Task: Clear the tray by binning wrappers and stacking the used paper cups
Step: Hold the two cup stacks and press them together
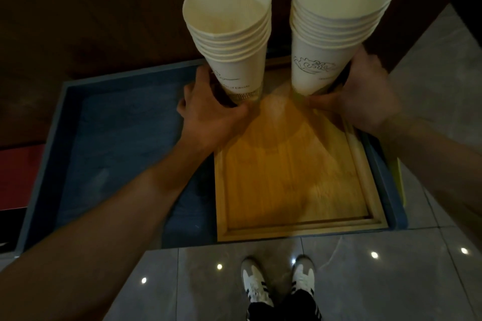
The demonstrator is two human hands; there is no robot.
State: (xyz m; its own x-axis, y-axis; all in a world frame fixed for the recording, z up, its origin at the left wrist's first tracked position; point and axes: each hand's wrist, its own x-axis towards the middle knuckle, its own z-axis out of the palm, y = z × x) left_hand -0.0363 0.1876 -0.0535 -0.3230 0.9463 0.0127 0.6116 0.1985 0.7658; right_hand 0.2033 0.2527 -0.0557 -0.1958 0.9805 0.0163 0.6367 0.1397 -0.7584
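- The person is standing over a shallow rectangular bamboo tray (294,185), which is sitting in the right half of a larger blue-grey box-like tray (109,128) down on the grey tiled floor (208,284).
- The left hand (211,112) is curling round the base of the left stack of white paper cups (229,31), fingers behind, thumb in front, at the far left corner of the bamboo tray.
- The right hand (362,96) is gripping the foot of the taller right stack of white paper cups (339,21) in the same way, near the far right corner.
- Both stacks are standing upright, close together but apart; whether their bases are resting on the wood or hanging just above it cannot be told, since the hands are covering them.
- No wrappers are showing on the bamboo tray, so the binning looks done and the stacking step is the one in hand.
- The next move probably calls for lifting one stack and lowering it squarely into the mouth of the other, rims level, or carrying both off.
- Each bottom cup is carrying a thin black line drawing with small print below; the lettering is too blurred to read.
- White trainers with dark stripes (279,284) are showing at the near edge.
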